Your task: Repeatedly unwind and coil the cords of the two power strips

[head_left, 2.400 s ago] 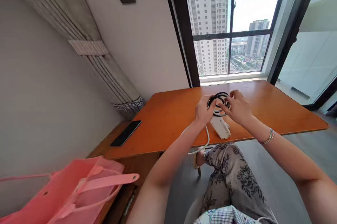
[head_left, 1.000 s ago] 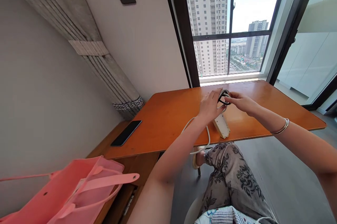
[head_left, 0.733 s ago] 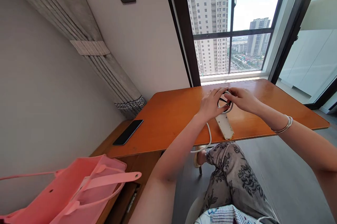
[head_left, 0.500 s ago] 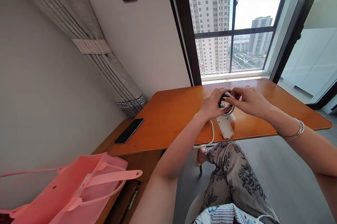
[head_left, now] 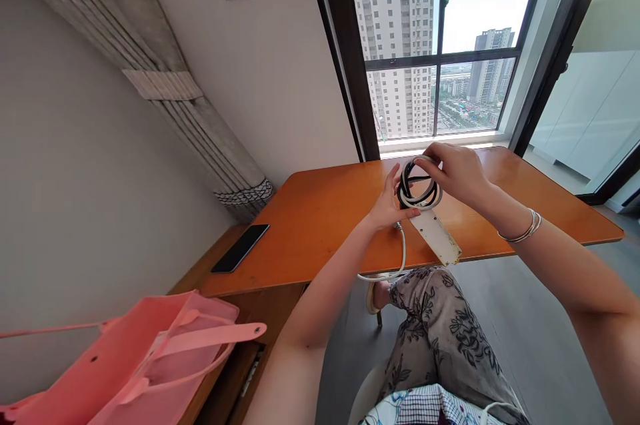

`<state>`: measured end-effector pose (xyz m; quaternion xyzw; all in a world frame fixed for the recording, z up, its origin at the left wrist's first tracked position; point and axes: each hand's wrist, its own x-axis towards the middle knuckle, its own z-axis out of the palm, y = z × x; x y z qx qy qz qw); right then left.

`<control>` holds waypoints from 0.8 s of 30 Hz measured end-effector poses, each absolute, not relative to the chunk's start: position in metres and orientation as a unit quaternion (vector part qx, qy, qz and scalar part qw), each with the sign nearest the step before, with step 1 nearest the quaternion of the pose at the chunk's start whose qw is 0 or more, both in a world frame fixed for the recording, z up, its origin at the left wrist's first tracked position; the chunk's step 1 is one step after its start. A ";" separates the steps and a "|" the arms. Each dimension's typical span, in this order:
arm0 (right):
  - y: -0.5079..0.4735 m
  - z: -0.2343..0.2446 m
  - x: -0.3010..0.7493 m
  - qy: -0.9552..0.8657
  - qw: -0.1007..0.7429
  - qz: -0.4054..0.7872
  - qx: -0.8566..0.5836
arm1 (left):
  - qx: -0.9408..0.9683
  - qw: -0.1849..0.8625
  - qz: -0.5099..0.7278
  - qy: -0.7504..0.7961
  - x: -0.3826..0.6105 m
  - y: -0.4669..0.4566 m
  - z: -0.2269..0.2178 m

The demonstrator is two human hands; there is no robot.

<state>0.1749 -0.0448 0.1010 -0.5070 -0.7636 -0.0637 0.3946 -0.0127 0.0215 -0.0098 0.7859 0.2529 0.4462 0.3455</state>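
Note:
My left hand (head_left: 386,204) holds the left side of a coiled bundle of black and white cable (head_left: 421,204), thumb below and fingers behind it. My right hand (head_left: 461,173), wearing silver bangles on its wrist, pinches the top of the same coil between thumb and fingers. Under the coil a white power strip (head_left: 436,236) lies slanted on the table, one end close to the front edge. From near my left hand a thicker white cord (head_left: 403,248) curves down and over that edge.
The orange-brown wooden table (head_left: 320,225) stands by the window. A black phone (head_left: 241,248) lies at its left end. A pink bag (head_left: 165,352) sits at the lower left above an open drawer (head_left: 245,372). My knees (head_left: 430,318) are just below the table edge.
My right hand has lifted and turned, raising the coil so its loops face me. My left fingers have opened wider around it. The power strip has swung to a more slanted angle.

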 end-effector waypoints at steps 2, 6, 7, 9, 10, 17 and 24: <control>-0.040 0.097 0.173 -0.749 0.428 -0.031 -0.505 | 0.768 0.399 0.424 0.268 -0.015 0.024 -0.020; -0.024 0.087 0.165 -0.707 0.504 0.085 -0.490 | 0.724 0.453 0.437 0.282 -0.017 0.025 -0.027; -0.018 0.084 0.163 -0.695 0.517 0.125 -0.484 | 0.712 0.457 0.448 0.287 -0.019 0.024 -0.027; -0.004 0.076 0.160 -0.674 0.534 0.207 -0.466 | 0.692 0.459 0.466 0.306 -0.026 0.024 -0.024; 0.002 0.070 0.159 -0.667 0.540 0.239 -0.455 | 0.681 0.459 0.474 0.317 -0.031 0.024 -0.022; 0.010 -0.004 0.151 -0.676 0.473 0.263 -0.500 | 0.599 0.481 0.487 0.415 -0.084 0.040 -0.011; -0.050 -0.070 0.102 -0.842 0.272 0.224 -0.409 | 0.567 0.565 0.405 0.442 -0.131 0.075 -0.016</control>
